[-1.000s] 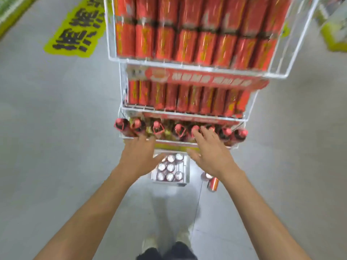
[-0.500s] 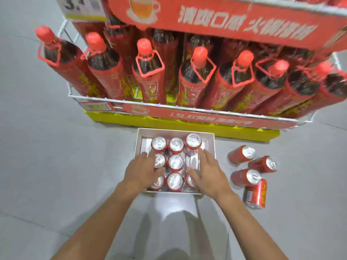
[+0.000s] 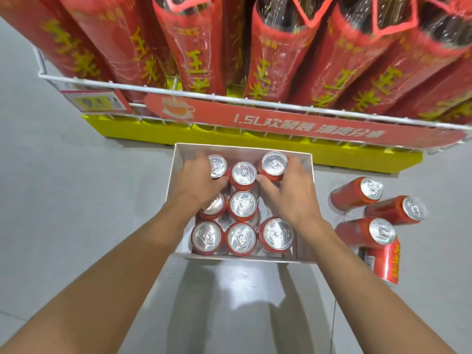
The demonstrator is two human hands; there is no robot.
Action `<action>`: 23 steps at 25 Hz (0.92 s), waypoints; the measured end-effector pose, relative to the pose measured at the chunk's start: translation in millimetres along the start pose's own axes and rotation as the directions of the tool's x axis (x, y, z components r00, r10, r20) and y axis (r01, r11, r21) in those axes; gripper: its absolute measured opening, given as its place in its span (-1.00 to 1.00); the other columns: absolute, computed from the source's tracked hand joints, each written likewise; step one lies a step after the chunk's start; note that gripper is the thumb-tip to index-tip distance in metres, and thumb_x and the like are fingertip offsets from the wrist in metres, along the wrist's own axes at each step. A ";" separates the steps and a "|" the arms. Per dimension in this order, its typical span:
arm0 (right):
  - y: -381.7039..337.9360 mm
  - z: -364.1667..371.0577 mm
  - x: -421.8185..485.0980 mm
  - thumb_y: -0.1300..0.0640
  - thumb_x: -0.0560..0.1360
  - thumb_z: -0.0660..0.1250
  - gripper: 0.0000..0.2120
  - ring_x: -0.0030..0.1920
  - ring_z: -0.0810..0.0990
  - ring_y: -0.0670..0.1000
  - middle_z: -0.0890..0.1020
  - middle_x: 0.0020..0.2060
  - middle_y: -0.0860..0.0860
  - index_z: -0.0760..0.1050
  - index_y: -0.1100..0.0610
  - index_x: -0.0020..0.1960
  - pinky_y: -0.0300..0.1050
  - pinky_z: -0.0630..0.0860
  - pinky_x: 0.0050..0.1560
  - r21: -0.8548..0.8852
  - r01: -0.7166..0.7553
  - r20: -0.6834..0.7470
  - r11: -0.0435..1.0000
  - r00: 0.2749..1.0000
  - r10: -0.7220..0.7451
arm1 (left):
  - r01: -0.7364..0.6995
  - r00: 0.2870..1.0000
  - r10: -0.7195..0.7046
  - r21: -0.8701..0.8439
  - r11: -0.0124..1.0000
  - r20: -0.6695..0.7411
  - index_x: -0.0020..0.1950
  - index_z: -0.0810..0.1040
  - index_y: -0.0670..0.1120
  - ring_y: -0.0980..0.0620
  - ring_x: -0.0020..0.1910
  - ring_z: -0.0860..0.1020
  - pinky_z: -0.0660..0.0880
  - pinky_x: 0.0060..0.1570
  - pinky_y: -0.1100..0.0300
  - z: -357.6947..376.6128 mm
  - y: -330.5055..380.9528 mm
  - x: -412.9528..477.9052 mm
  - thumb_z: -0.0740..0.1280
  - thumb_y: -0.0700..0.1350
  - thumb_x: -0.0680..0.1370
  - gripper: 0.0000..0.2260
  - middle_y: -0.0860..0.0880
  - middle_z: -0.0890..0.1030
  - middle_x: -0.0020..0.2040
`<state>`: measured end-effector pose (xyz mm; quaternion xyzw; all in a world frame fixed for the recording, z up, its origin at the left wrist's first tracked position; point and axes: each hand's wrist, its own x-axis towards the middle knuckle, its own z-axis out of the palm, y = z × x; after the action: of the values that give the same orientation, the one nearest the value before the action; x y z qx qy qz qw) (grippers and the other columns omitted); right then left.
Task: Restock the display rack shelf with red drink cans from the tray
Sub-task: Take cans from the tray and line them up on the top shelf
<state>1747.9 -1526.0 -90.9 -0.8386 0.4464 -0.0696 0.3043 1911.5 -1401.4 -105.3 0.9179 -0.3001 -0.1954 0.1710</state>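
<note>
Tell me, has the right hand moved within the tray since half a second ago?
Yes. The right hand went from the tray's near rows to its far row.

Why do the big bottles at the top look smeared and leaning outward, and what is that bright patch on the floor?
Head view: the bottles fan outward from wide-angle distortion and are motion-blurred near the edge; the can tops in the tray stay fairly sharp and glint; the floor shows a glossy overhead-light reflection.
</note>
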 end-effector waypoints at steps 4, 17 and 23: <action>-19.0 -35.8 -17.3 -0.16 0.53 0.50 -0.55 -0.11 0.63 0.07 0.58 -0.17 -0.09 0.46 0.12 0.21 -0.01 0.50 -0.11 0.094 -0.003 -0.001 0.996 1.000 0.004 | -0.052 0.999 0.049 -0.227 0.972 -0.019 0.13 0.62 -0.05 -0.14 0.05 0.63 0.53 -0.04 0.07 -46.2 8.2 -17.3 0.60 0.12 0.35 -0.55 -0.04 0.71 0.01; -392.8 -557.6 -148.3 -0.29 0.26 0.61 -0.36 0.05 0.71 -0.21 0.75 0.01 -0.25 0.61 -0.12 0.28 -0.07 0.64 0.11 0.247 0.250 -0.012 0.936 0.967 -0.255 | -0.260 0.917 0.373 -0.496 0.829 0.141 -0.01 0.70 0.00 -0.04 -0.07 0.73 0.64 0.05 -0.13 -663.9 263.7 -216.4 0.69 -0.02 0.26 -0.64 0.02 0.76 -0.13; -532.2 -777.1 -190.8 -0.29 0.28 0.62 -0.45 -0.06 0.71 -0.29 0.76 -0.10 -0.30 0.67 -0.10 0.19 -0.25 0.62 0.00 0.217 0.340 -0.104 0.915 0.940 -0.325 | -0.255 0.923 0.378 -0.621 0.741 0.071 -0.01 0.70 -0.05 0.09 -0.23 0.65 0.55 -0.14 0.01 -870.9 371.6 -280.7 0.71 -0.03 0.26 -0.63 -0.10 0.74 -0.12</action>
<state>1709.0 -1501.8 869.0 -0.8582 0.2959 -0.1994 0.3689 1924.7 -1339.8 880.2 0.7277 -0.3896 -0.3357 0.4538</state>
